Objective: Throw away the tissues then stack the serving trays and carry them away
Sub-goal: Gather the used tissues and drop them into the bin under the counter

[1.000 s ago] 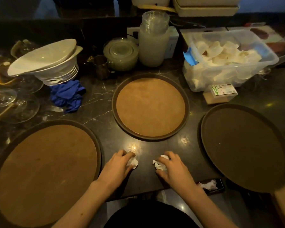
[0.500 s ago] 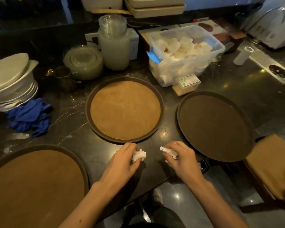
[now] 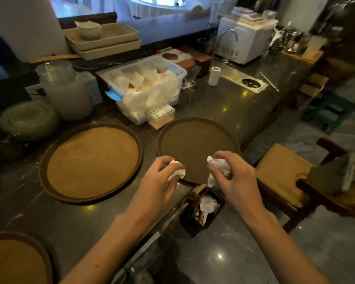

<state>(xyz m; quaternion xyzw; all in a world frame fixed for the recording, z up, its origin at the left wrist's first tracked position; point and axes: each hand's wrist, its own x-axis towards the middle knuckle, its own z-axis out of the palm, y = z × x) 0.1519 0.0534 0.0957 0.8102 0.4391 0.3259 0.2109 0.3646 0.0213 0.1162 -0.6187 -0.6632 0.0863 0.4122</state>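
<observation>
My left hand [image 3: 156,185] grips a crumpled white tissue [image 3: 177,173] above the counter's front edge. My right hand [image 3: 236,181] holds a second crumpled tissue [image 3: 216,167] over the near rim of a dark round tray [image 3: 195,144]. A small dark bin [image 3: 201,210] with white paper in it stands on the floor just below and between both hands. A tan round tray [image 3: 90,162] lies in the middle of the counter. A third tan tray [image 3: 14,261] shows partly at the bottom left corner.
A clear plastic tub [image 3: 148,91] of white cups stands behind the trays, with a small box [image 3: 161,115] in front of it. Stacked glass plates [image 3: 29,119] and a frosted container [image 3: 70,95] sit at left. A cushioned wooden chair [image 3: 285,175] stands at right beside the counter.
The view has swung right. Both hands have lifted off the counter and moved right with their tissues, and now hover over the bin by the dark tray.
</observation>
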